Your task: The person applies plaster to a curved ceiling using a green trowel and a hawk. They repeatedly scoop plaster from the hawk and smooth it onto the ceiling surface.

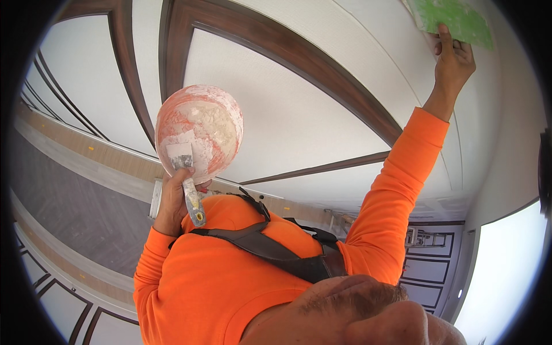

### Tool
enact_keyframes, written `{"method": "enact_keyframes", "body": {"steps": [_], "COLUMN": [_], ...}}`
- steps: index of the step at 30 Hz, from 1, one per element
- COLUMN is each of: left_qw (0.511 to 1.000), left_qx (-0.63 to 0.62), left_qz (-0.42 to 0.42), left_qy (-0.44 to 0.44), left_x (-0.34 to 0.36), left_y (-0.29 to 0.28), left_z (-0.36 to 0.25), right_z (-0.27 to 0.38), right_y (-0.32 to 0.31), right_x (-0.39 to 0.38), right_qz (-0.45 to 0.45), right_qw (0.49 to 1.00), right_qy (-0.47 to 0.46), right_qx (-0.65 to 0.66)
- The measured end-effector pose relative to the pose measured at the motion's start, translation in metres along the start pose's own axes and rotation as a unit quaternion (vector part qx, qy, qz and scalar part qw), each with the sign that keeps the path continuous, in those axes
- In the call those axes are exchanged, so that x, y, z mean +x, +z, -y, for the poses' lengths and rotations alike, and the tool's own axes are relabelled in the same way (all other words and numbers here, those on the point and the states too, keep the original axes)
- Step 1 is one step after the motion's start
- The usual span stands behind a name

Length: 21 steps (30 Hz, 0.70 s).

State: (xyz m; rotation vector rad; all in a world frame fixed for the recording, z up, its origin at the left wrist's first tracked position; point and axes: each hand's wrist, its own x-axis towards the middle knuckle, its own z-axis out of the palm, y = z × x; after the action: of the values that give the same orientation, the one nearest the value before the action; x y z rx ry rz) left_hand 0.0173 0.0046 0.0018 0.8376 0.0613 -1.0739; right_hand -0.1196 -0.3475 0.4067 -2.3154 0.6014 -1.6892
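In my left hand (175,195) are a putty knife (192,198) and a reddish round bowl (224,103), both gripped at the bowl's near rim. The knife's blade lies over the inside of the bowl, while its worn handle points back toward my chest. Pale, lumpy filler (215,123) coats much of the bowl's inside. Far up to the right, with that arm stretched out, my right hand (454,60) is closed on a flat green spreader (457,23). The spreader is against or very near the white surface, and whitish smears mark it. Whether it touches I cannot tell.
Dark brown wooden trim (287,43) frames the white wall panels (259,103) beside me. A grey floor (75,195) with a paler border runs at lower left. Behind my right arm stands a metal ladder or scaffold (428,237). A bright panel (506,270) glows at right.
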Motion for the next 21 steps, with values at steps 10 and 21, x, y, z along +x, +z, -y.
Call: {"method": "enact_keyframes", "body": {"steps": [10, 21], "left_qw": [0.999, 1.000], "left_qx": [0.002, 0.001], "left_qz": [0.033, 0.003], "left_qy": [-0.029, -0.006], "left_x": [0.005, 0.002], "left_y": [-0.011, -0.003], "left_z": [0.002, 0.001], "right_z": [0.001, -0.011], "right_y": [0.004, 0.010], "right_x": [-0.008, -0.016], "right_qz": [0.004, -0.035], "right_qw": [1.000, 0.997], "right_qy": [-0.015, -0.073], "right_qx": [0.025, 0.010]}}
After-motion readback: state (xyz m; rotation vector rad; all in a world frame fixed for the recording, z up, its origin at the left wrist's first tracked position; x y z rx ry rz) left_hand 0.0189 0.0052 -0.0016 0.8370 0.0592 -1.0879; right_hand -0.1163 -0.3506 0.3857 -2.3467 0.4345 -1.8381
